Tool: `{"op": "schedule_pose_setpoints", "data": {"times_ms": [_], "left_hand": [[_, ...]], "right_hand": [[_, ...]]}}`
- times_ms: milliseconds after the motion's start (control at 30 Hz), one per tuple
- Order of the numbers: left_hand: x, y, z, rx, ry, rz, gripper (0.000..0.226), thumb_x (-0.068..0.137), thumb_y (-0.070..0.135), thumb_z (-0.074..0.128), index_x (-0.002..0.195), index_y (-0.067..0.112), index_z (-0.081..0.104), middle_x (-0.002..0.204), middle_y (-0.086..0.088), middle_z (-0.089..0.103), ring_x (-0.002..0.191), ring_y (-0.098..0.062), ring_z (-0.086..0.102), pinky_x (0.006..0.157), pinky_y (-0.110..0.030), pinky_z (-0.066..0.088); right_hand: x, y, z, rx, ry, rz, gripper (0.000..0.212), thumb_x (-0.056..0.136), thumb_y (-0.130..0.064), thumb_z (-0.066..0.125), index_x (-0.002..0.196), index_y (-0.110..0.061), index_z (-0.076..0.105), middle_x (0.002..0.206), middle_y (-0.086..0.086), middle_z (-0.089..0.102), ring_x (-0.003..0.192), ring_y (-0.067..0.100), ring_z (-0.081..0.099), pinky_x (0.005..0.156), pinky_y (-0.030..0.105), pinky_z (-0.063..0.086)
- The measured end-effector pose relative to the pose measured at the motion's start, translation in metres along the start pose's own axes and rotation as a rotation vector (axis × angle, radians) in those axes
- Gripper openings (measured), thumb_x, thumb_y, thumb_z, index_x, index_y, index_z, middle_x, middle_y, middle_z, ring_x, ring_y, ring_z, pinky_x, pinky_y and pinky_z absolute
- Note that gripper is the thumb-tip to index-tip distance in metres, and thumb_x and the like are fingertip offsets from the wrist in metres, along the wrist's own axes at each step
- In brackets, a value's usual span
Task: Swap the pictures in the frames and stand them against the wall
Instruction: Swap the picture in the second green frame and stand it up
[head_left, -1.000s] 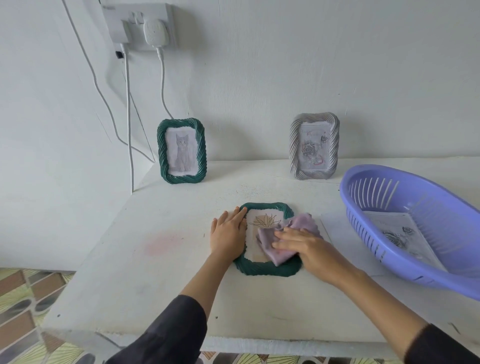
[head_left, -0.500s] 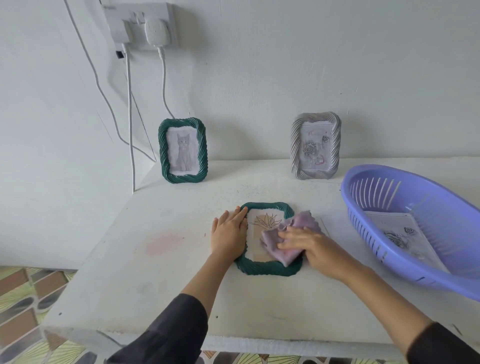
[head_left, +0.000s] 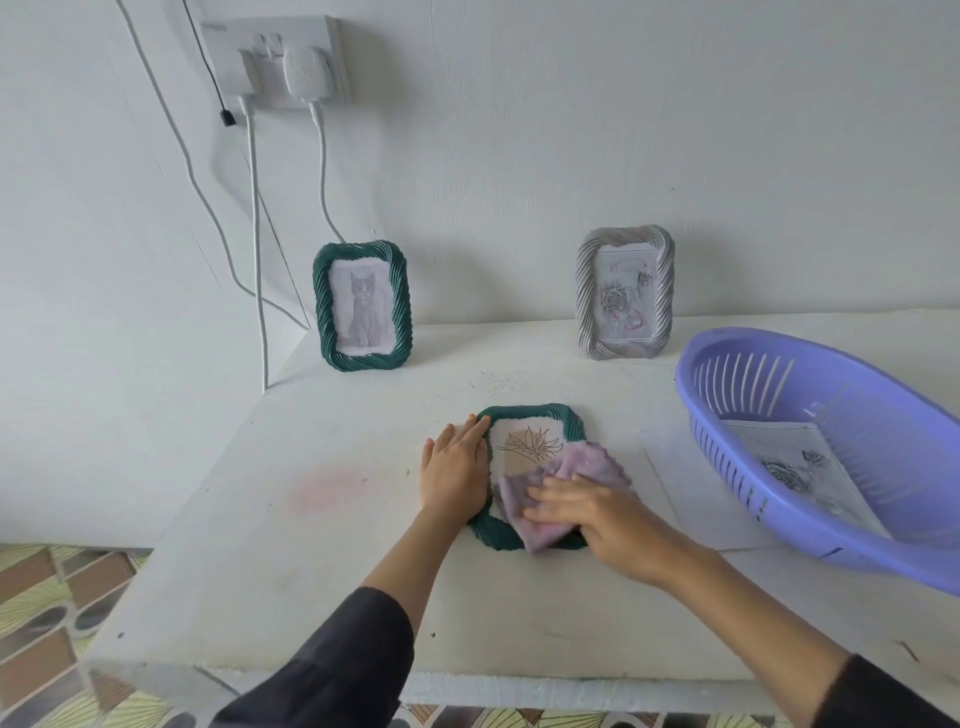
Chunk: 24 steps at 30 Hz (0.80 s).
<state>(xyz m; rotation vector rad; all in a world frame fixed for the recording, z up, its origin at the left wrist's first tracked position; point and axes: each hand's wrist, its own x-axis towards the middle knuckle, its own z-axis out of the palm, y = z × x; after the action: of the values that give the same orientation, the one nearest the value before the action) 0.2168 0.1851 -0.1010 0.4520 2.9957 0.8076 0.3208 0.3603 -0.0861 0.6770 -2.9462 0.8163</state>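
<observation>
A green rope-pattern frame with a line drawing of a plant lies flat on the white table. My left hand presses flat on its left edge. My right hand presses a lilac cloth onto the lower right of the frame's glass. A second green frame with a cat picture stands against the wall at the back left. A grey frame with a rose picture stands against the wall at the back right.
A purple plastic basket sits at the right with a printed rose picture inside. A sheet of paper lies under its left side. White cables hang from a wall socket at the back left. The table's left edge drops to a tiled floor.
My right hand has slid the cloth down and left over the lying frame's glass, baring more of the plant drawing. My left hand stays on the frame's left edge.
</observation>
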Motion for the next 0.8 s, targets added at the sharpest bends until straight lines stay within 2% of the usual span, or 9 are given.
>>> {"op": "schedule_pose_setpoints", "data": {"times_ms": [67,133,300,433,500,600,633,700,800], "left_hand": [[0.000,0.001,-0.001,-0.001,-0.008,0.002,0.046,0.101,0.026,0.022,0.146,0.031,0.028,0.155,0.008,0.026,0.145,-0.017,0.017,0.120,-0.038,0.009],[-0.001,0.001,-0.001,0.004,-0.017,0.007,0.046,0.101,0.027,0.021,0.146,0.031,0.027,0.155,0.008,0.025,0.146,-0.017,0.016,0.121,-0.038,0.007],[-0.001,0.002,-0.003,0.026,-0.035,-0.003,0.046,0.101,0.027,0.020,0.147,0.031,0.026,0.156,0.008,0.023,0.146,-0.017,0.015,0.120,-0.038,0.007],[-0.001,0.001,-0.003,0.031,-0.039,0.010,0.046,0.101,0.026,0.020,0.146,0.031,0.026,0.156,0.009,0.024,0.145,-0.017,0.017,0.120,-0.039,0.010],[0.000,0.001,-0.002,0.020,-0.042,-0.003,0.046,0.101,0.026,0.021,0.146,0.032,0.027,0.155,0.010,0.025,0.145,-0.017,0.017,0.120,-0.038,0.010],[0.001,0.001,-0.001,0.008,-0.029,-0.003,0.045,0.101,0.027,0.023,0.145,0.032,0.029,0.154,0.009,0.028,0.144,-0.016,0.020,0.119,-0.040,0.011],[0.002,0.002,-0.002,-0.004,-0.033,-0.005,0.045,0.101,0.026,0.024,0.145,0.032,0.030,0.154,0.008,0.029,0.143,-0.016,0.021,0.119,-0.041,0.012],[0.005,0.004,-0.006,-0.031,-0.062,-0.024,0.045,0.100,0.025,0.025,0.144,0.031,0.032,0.153,0.005,0.031,0.142,-0.019,0.023,0.118,-0.043,0.013],[0.007,0.015,-0.014,-0.074,-0.021,-0.086,0.043,0.100,0.026,0.027,0.141,0.028,0.039,0.150,-0.001,0.037,0.140,-0.028,0.027,0.117,-0.047,0.017]], "right_hand": [[-0.016,0.006,-0.010,-0.045,0.016,0.026,0.049,0.090,0.007,0.042,0.127,-0.022,0.055,0.136,-0.021,0.041,0.130,-0.013,0.026,0.115,0.016,0.017],[-0.007,0.017,-0.019,-0.120,0.080,0.108,0.050,0.090,0.005,0.044,0.124,-0.028,0.058,0.139,-0.015,0.047,0.133,0.001,0.037,0.116,0.028,0.024],[0.056,0.016,-0.021,-0.140,0.195,0.255,0.053,0.090,0.013,0.037,0.131,-0.016,0.051,0.148,0.000,0.037,0.140,0.013,0.029,0.115,0.019,0.008],[0.057,0.003,-0.001,-0.080,0.105,0.152,0.050,0.089,0.009,0.045,0.131,-0.017,0.051,0.148,-0.001,0.037,0.140,0.010,0.027,0.119,0.024,0.011],[0.037,0.001,0.000,-0.073,0.051,0.103,0.051,0.086,0.009,0.050,0.130,-0.017,0.053,0.147,-0.003,0.038,0.138,0.004,0.026,0.113,0.013,0.012],[0.008,0.000,-0.011,-0.101,-0.006,0.093,0.054,0.087,0.010,0.039,0.127,-0.022,0.056,0.144,-0.010,0.043,0.135,-0.002,0.029,0.101,-0.003,0.005],[0.003,0.001,-0.017,-0.115,-0.021,0.124,0.056,0.087,0.010,0.037,0.126,-0.025,0.057,0.142,-0.013,0.045,0.133,-0.004,0.031,0.102,-0.001,0.007],[0.001,0.002,-0.032,-0.061,0.047,0.226,0.058,0.085,0.009,0.039,0.124,-0.028,0.058,0.137,-0.011,0.052,0.129,0.006,0.043,0.109,0.017,0.025],[0.011,-0.003,-0.060,0.207,0.381,0.407,0.044,0.089,0.004,0.043,0.125,-0.016,0.057,0.121,0.006,0.064,0.095,0.025,0.064,0.087,0.038,0.050]]}}
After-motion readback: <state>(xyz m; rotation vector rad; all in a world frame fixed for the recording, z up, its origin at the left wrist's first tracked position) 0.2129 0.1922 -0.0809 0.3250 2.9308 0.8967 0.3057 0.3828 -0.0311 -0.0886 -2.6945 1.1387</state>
